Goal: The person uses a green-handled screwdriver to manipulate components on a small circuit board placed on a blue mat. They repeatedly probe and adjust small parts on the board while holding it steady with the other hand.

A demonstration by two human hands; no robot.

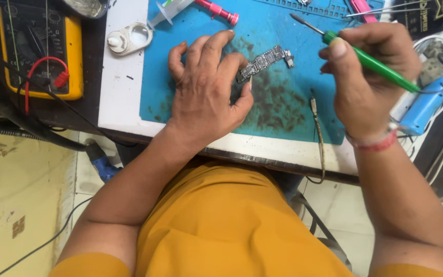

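My left hand (206, 92) rests on the blue work mat (283, 31), its fingertips pinning a small narrow circuit board (263, 61) that lies slanted on the mat. My right hand (370, 77) grips a green-handled soldering iron (370, 62); its metal tip (303, 23) points up and left, above and to the right of the board, not touching it. A red and white band sits on my right wrist.
A yellow multimeter (39, 48) with red and black leads lies at the far left. A white magnifier loupe (129, 38), a syringe (173, 9), a pink-handled tool (219, 11) and tweezers (380, 9) lie near the mat's top. A blue stand (429, 102) and cables crowd the right edge.
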